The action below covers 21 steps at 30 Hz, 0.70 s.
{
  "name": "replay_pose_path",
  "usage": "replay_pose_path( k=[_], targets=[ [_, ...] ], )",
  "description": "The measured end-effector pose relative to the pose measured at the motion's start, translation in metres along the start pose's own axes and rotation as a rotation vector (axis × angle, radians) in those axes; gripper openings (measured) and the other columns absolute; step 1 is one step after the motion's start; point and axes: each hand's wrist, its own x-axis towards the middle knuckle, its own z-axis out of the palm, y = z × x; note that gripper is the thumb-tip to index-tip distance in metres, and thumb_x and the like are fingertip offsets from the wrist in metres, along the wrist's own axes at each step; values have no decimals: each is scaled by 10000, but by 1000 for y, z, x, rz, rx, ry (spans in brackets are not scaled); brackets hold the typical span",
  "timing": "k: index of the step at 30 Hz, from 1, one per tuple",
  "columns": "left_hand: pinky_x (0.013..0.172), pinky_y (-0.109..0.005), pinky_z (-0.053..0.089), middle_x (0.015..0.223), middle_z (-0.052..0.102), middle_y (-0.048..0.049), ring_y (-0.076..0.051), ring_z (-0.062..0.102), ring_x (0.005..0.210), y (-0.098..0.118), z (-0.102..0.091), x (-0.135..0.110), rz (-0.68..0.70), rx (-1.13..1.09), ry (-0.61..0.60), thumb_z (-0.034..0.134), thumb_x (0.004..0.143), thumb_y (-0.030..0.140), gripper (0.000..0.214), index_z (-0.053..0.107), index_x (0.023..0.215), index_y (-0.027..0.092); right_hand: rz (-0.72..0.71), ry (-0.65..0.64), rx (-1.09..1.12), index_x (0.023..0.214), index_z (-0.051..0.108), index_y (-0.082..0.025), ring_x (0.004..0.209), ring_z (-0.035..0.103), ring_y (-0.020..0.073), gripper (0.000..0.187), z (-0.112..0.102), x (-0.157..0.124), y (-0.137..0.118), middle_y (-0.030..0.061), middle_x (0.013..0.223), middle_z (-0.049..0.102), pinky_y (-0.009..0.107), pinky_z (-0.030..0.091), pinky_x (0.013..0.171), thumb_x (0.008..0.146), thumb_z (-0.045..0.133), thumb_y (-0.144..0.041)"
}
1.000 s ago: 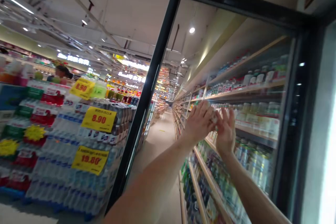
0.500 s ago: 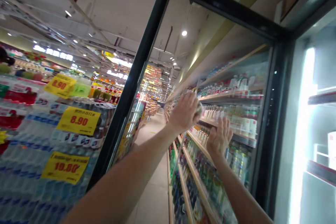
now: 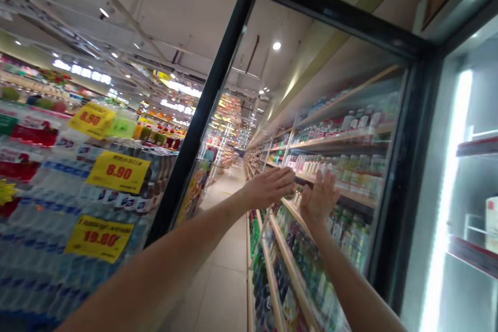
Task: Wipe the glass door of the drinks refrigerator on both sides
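A glass door (image 3: 268, 52) with a black frame stands swung out before me. My left hand (image 3: 270, 187) is over the middle of the pane with its fingers stretched out to the right. Whether anything thin lies under its palm is hidden. To its right, my right hand (image 3: 319, 199) is raised with fingers upward and spread, its palm turned toward the glass. Both hands look to be at the pane, though exact contact is hard to tell. Behind the glass, shelves of bottles (image 3: 356, 163) show through or in reflection.
On the right is a lit cooler interior (image 3: 459, 176) with shelves. Stacked packs of water bottles (image 3: 42, 249) with yellow price signs (image 3: 119, 171) stand at the left. A tiled aisle floor (image 3: 221, 275) runs ahead, below ceiling lights.
My left hand has moved down on the pane, its fingers now pointing more to the right. My right hand has shifted slightly left and down. The door looks much the same.
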Motion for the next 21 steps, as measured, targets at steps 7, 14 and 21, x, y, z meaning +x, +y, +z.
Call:
replay_pose_path(
  k=[7, 14, 21],
  targets=[
    [1109, -476, 266, 1410, 368, -204, -278, 206, 1384, -26, -3, -38, -701, 94, 243, 433, 869, 198, 423, 421, 1275, 80, -58, -25, -58, 1421, 284, -147, 1388, 187, 305, 562, 6, -4, 2, 187, 1475, 277, 593, 199, 1057, 907, 327, -369],
    [1117, -385, 276, 1384, 446, -98, -193, 247, 1374, -7, 8, -60, -186, 10, 37, 381, 910, 274, 404, 404, 1301, 174, -108, 32, -68, 1419, 295, -165, 1376, 226, 310, 559, 14, -8, 5, 180, 1462, 313, 589, 213, 1053, 907, 340, -384],
    [1105, -450, 277, 1401, 387, -192, -255, 228, 1379, -34, 6, -48, -625, 89, 217, 421, 876, 243, 432, 405, 1281, 94, -92, 14, -51, 1431, 265, -170, 1382, 207, 313, 573, 14, -8, 4, 182, 1468, 297, 595, 195, 1055, 902, 343, -378]
  ],
)
